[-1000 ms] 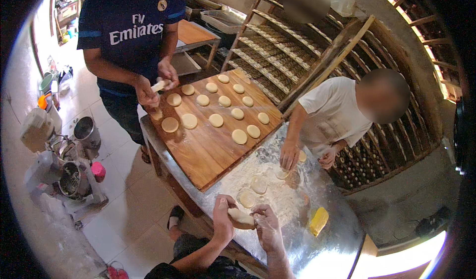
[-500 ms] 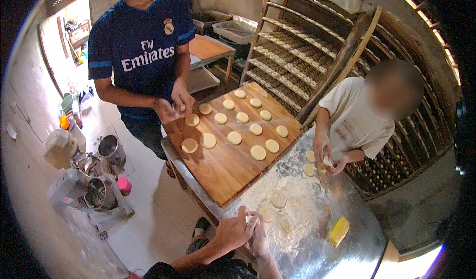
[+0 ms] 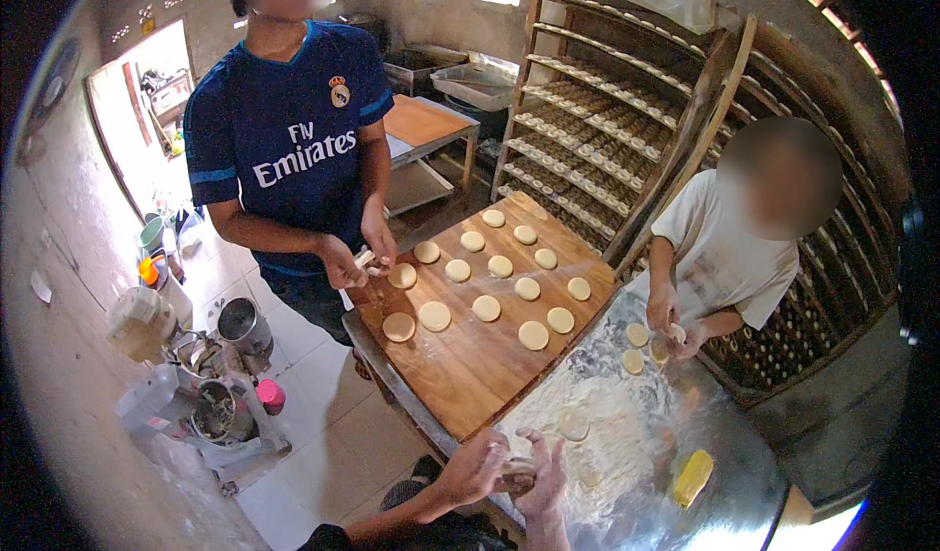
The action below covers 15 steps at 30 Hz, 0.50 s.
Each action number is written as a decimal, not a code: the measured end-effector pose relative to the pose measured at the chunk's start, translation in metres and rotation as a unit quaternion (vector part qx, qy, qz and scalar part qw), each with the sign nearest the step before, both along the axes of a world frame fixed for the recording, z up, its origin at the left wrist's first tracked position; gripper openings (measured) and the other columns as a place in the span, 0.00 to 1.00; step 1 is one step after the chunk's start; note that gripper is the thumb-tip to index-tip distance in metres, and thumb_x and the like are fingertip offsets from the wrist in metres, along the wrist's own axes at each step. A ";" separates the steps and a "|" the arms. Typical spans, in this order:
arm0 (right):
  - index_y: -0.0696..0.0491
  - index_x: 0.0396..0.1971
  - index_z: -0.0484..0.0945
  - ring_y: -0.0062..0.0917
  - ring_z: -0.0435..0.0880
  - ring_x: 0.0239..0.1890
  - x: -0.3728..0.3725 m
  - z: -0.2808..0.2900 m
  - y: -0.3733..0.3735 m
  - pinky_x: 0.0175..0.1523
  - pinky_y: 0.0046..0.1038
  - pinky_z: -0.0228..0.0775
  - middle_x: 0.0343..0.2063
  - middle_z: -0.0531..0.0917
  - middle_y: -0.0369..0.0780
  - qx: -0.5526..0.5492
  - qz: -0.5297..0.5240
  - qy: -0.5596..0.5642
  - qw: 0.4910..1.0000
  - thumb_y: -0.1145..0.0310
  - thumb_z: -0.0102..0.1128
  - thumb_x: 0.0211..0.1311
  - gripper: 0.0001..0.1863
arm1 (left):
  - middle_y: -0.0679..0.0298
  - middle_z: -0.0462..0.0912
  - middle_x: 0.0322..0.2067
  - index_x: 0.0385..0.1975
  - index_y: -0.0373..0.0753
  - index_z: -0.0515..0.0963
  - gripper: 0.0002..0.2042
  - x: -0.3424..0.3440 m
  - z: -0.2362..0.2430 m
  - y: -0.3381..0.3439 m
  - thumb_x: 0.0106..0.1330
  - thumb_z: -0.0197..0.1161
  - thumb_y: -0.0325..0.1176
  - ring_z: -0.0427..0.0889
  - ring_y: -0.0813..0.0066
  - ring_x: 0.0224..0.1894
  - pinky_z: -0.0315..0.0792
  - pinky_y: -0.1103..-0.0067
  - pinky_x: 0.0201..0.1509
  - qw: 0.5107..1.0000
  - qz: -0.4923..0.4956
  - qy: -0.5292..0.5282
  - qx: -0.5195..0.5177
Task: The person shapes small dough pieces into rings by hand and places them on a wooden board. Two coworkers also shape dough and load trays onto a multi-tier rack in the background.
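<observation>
Over the floured near edge of the metal table, my left hand (image 3: 476, 467) is closed with its fingertips on a small pale piece of dough (image 3: 517, 468). My right hand (image 3: 544, 480) supports the dough from the other side, its fingers curled upward and dusted with flour. Part of the dough is hidden by my fingers. Just beyond my right hand, a flat dough round (image 3: 573, 424) lies in the spread flour (image 3: 587, 404), with another dough round (image 3: 590, 475) nearer to me. A wooden board (image 3: 446, 380) ahead carries several dough rounds (image 3: 487, 308) in loose rows.
Behind the board a person in a dark blue shirt (image 3: 294, 110) works dough in both hands. At right, another person in a white shirt (image 3: 729, 257) handles dough beside two rounds. A yellow packet (image 3: 693, 479) rests on the metal table (image 3: 725, 522). Racks (image 3: 597, 110) of trays stand behind; pots (image 3: 245, 324) sit left.
My hands have opened somewhat from their tight clasp, and the dough between them now shows. The person in blue has brought their hands up with dough. The whole view has shifted slightly.
</observation>
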State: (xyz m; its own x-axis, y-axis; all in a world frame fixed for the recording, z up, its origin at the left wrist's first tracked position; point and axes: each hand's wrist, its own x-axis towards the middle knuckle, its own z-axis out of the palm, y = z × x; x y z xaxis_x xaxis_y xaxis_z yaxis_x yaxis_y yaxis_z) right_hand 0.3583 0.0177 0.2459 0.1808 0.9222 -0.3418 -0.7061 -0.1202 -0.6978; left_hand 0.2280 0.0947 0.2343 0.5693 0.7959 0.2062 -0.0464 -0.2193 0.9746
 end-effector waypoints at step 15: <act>0.44 0.62 0.64 0.16 0.71 0.19 -0.011 -0.001 0.051 0.25 0.16 0.57 0.23 0.77 0.35 -0.037 0.008 -0.051 0.998 0.49 0.44 0.75 0.23 | 0.57 0.80 0.25 0.41 0.37 0.73 0.16 0.002 -0.038 0.031 0.76 0.50 0.45 0.83 0.63 0.27 0.75 0.68 0.31 0.963 0.117 -0.102 -0.221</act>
State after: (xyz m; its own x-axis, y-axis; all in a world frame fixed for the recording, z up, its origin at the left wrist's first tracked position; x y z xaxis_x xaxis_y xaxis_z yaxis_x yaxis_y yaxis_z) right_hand 0.3471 0.0683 0.2449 0.2032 0.8983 -0.3895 -0.6293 -0.1850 -0.7548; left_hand 0.2303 0.1253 0.1959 0.3477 0.9329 -0.0941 -0.2458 0.1875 0.9510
